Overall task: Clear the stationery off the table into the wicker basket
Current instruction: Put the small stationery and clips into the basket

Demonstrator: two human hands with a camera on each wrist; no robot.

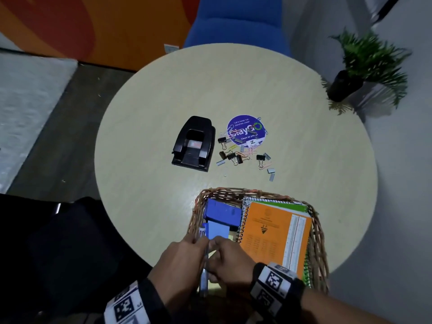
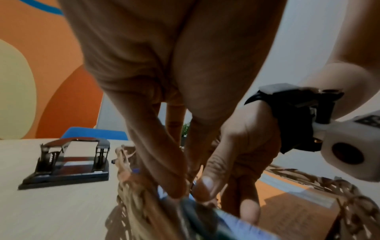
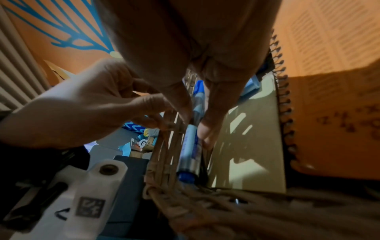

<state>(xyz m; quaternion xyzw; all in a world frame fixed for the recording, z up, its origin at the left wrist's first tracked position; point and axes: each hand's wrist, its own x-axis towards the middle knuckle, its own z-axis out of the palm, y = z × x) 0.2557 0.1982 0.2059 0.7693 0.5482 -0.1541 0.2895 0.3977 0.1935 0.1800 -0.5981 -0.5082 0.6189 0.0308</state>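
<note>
Both hands (image 1: 205, 258) pinch a marker (image 3: 190, 142) (blue-capped) inside the wicker basket (image 1: 319, 239).

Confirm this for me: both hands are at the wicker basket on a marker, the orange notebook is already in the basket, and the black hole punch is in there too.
Not quite: the hole punch is not in the wicker basket; the head view shows it out on the table, beside the scattered clips. The rest stands: left hand and right hand on the marker, orange notebook in the basket.
</note>
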